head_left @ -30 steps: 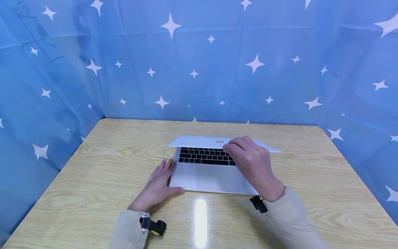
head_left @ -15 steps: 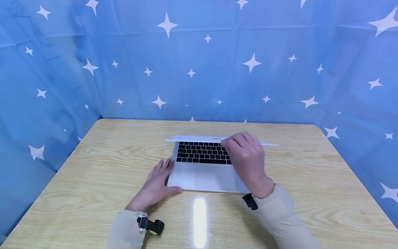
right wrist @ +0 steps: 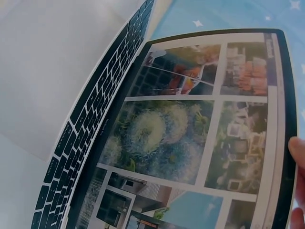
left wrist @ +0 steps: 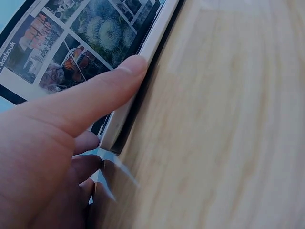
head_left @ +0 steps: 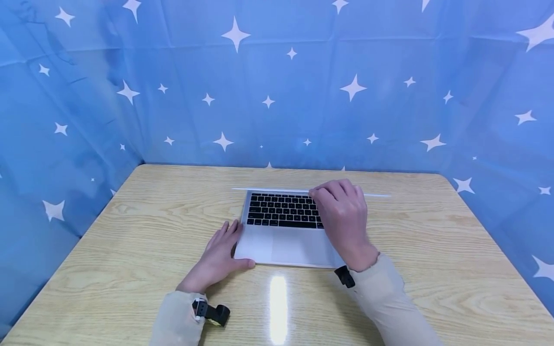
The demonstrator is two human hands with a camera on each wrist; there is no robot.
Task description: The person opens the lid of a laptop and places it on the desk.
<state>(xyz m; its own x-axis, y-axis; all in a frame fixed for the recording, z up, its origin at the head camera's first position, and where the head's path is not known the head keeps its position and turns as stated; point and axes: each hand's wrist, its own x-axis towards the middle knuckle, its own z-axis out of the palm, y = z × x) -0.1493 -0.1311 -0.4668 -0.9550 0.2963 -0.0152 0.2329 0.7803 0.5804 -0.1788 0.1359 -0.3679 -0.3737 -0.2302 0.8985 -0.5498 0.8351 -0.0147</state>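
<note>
A silver laptop [head_left: 285, 246] lies on the table with its lid [head_left: 270, 190] raised, seen nearly edge-on from above. My left hand [head_left: 216, 259] rests at the base's front left corner. Its thumb [left wrist: 102, 100] presses the front edge and the other fingers lie along the left side. At the lid's top edge, my right hand [head_left: 346, 218] pinches the rim and covers part of the black keyboard [head_left: 281, 211]. The right wrist view shows the screen [right wrist: 162, 129], lit with a grid of photos, and my fingertips [right wrist: 299, 152] at its rim.
The wooden table [head_left: 151, 216] extends on both sides of the laptop. Behind it hangs a blue curtain [head_left: 285, 120] with white stars. A strip of light [head_left: 278, 307] reflects off the tabletop in front. Both wrists carry black straps with small cameras [head_left: 218, 315].
My right hand has swung the lid up and back, from slanting over the keyboard to nearly edge-on, uncovering more key rows. The left hand stays at the corner.
</note>
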